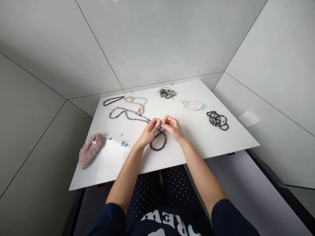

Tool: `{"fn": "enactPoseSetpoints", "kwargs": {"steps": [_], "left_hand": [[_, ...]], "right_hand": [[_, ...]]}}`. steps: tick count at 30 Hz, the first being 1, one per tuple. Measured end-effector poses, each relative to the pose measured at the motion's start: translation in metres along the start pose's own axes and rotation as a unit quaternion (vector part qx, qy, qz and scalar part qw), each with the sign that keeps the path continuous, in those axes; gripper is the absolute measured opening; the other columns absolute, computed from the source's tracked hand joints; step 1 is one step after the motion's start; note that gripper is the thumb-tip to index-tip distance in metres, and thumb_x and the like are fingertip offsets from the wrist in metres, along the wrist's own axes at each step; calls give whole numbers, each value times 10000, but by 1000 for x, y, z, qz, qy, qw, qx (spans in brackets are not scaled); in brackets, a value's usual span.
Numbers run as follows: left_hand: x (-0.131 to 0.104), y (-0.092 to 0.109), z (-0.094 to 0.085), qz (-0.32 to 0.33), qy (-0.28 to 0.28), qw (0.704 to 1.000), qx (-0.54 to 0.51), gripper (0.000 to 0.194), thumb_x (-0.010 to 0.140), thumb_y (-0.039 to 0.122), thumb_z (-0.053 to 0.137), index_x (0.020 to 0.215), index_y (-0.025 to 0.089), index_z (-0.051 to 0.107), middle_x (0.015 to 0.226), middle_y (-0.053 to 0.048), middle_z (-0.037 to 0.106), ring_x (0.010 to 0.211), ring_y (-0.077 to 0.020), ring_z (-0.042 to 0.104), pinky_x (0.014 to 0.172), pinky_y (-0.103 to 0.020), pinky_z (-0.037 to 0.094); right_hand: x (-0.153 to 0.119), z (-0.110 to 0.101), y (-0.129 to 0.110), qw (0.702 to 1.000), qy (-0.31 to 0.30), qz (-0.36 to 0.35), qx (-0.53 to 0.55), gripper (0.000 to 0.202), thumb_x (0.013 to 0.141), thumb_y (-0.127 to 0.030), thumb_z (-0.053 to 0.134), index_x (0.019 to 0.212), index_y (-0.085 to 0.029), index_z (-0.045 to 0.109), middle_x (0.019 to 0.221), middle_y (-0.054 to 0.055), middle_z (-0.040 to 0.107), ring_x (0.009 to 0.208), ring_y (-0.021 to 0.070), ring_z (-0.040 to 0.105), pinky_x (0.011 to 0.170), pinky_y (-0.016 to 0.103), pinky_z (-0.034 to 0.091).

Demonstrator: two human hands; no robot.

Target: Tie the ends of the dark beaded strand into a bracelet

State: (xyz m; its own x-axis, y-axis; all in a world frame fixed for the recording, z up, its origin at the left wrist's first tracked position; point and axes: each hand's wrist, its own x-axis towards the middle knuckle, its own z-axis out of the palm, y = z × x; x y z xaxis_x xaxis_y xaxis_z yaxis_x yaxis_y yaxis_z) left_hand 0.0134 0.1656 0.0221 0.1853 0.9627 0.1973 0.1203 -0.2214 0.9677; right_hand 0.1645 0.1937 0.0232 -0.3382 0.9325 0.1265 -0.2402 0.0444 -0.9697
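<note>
Both hands meet at the middle of the white table [194,141], fingertips almost touching. My left hand [150,130] is closed in a pinch on the end of a beaded strand. Opposite it, my right hand [172,126] pinches too; what its fingers hold is too small to make out. Below the hands lies a dark bead loop [157,149] with a red bead on its right side. From beside my left hand a long purple and grey bead strand [126,113] runs to the left across the table.
A pink fuzzy pouch [90,150] lies at the left, near blue-and-white tags [125,143]. Behind are a black strand [113,100], a pink and clear strand [137,101], a mixed bead pile [166,92], and a pastel strand [193,105]. Dark bracelets [217,120] lie right. Walls enclose the table.
</note>
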Motion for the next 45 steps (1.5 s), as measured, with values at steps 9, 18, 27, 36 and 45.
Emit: {"fn": "enactPoseSetpoints", "kwargs": {"steps": [9,18,27,36,45], "left_hand": [[-2,5,0,-71,-11,992,-101,408,897,586,585,822,193,507,775,10,431,734,-136,399,716,-265,385],[-1,5,-2,-109,29,986,-123,470,820,628,661,846,179,525,784,14,424,756,-132,378,733,-253,353],[0,6,-4,-97,47,990,-86,444,836,613,658,853,178,572,780,9,465,765,-137,410,743,-250,379],[1,2,-4,-61,47,990,-116,352,865,515,676,848,188,549,807,8,470,793,-135,435,766,-248,382],[4,-7,-10,-65,134,965,-214,266,885,443,673,885,199,568,969,-25,616,911,-137,558,860,-261,404]], "right_hand": [[-3,-1,5,985,23,-91,-145,199,783,-333,697,651,-209,615,674,-6,634,706,166,590,782,330,467],[-2,-2,14,987,43,-84,-131,95,741,-297,759,738,-210,721,753,27,751,759,209,707,777,351,542],[-2,-1,15,986,44,-81,-138,157,765,-367,777,765,-212,750,781,39,770,780,219,715,787,363,541],[1,0,12,995,27,-57,-73,176,787,-367,730,738,-207,676,741,6,669,755,173,630,788,330,511],[1,-3,1,988,1,20,155,78,757,-246,676,690,-226,641,1018,44,749,1090,239,643,1047,433,446]]}}
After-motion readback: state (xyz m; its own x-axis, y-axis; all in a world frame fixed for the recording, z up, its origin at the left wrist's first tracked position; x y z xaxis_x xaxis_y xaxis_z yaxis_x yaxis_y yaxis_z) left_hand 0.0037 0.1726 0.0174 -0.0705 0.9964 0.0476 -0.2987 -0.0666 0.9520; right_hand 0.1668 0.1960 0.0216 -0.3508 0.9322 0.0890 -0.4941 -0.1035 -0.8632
